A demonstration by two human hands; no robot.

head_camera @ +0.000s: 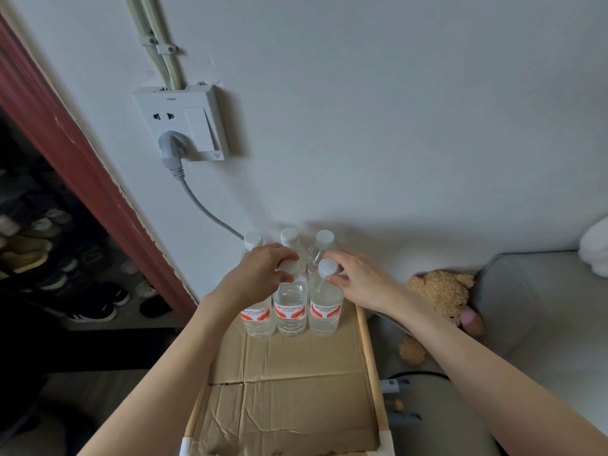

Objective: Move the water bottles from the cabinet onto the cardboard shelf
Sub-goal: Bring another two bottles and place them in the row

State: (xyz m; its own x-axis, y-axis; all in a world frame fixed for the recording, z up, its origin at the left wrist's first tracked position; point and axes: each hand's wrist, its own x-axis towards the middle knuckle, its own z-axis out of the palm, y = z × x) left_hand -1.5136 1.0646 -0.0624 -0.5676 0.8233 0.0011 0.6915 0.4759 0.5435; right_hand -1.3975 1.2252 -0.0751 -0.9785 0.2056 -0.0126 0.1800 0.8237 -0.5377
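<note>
Against the wall on the cardboard shelf (296,390), six upright bottles stand in two rows. The left hand (260,274) pinches the front middle bottle (291,307) at its cap; just right, the right hand (357,279) pinches the front right bottle (325,311) directly below its fingers.

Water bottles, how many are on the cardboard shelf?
6, though others may be hidden behind the hands. Back row by the wall. Front row: left, middle, right.

Bottles (291,311) crowd the wall end; cardboard shelf (296,390) lies bare nearer.
</note>
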